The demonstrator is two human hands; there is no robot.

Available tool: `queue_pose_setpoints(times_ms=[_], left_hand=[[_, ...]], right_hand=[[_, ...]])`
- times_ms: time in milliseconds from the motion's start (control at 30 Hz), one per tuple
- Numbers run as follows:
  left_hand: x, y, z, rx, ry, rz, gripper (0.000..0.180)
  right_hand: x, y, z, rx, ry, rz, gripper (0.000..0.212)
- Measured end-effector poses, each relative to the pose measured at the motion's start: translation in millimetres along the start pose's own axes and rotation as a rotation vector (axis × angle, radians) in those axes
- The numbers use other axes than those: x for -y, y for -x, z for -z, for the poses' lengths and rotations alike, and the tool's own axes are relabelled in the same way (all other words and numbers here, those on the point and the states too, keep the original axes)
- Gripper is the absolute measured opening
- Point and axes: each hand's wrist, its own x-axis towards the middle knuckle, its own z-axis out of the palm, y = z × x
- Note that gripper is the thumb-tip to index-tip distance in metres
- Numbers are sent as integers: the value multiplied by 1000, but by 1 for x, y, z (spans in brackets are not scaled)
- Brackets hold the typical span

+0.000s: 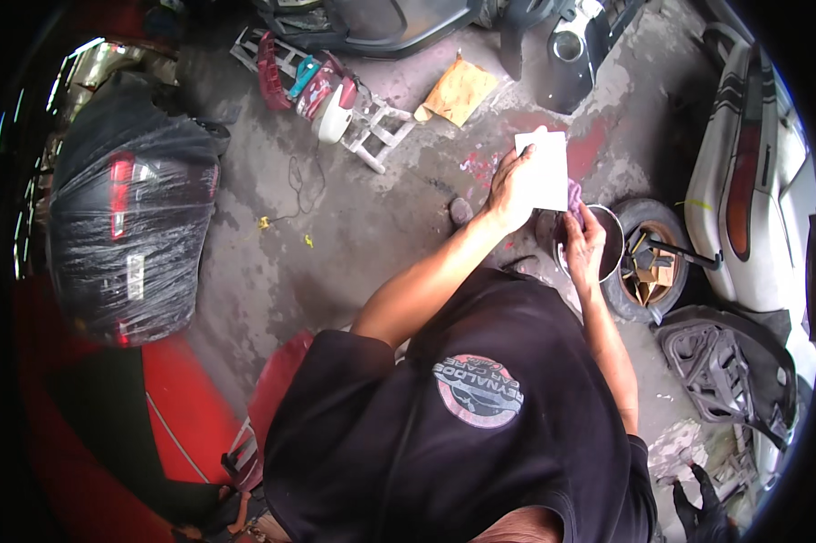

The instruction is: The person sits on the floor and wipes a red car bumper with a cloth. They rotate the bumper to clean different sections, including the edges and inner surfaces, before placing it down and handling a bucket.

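Note:
My left hand [512,188] is closed on a flat white rectangular piece [548,172], with the thumb lying over its face. Whether it is card, paper or a panel I cannot tell. Just to its right, my right hand [586,242] is closed on a crumpled purple-pink cloth [574,194], which bunches up by the white piece's lower right corner. Below the cloth stands a round bucket [620,237]. My right hand and wrist are over its opening and hide part of the inside.
Right of the bucket lies a tyre [641,214] with scraps inside it. A white bumper [720,154] and a dark plastic housing [725,362] line the right side. Cardboard [460,90] lies ahead by a step stool [378,131]. Plastic covers a car part [168,226] at left.

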Motion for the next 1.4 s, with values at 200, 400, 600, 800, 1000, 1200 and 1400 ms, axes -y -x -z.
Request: queue_pose_setpoints(times_ms=[200,400,600,800,1000,1200,1400], left_hand=[[3,1,-9,-38,179,119,32],[5,-2,-14,-204,-409,116,62],[18,-20,-26,-81,273,221,74],[7,-37,29,82,472,142,94],[-11,0,-26,65,676,265,99],[6,1,-29,-18,610,347,95],[7,-2,3,-2,633,338,103]], right_hand=[[58,-6,7,93,-762,-106,29],[88,-2,6,-23,-217,68,34],[89,1,-12,69,247,502,41],[115,11,1,219,-37,140,45],[104,-15,-37,224,468,661,54],[101,-39,-34,95,357,509,55],[98,-6,-49,303,269,574,55]])
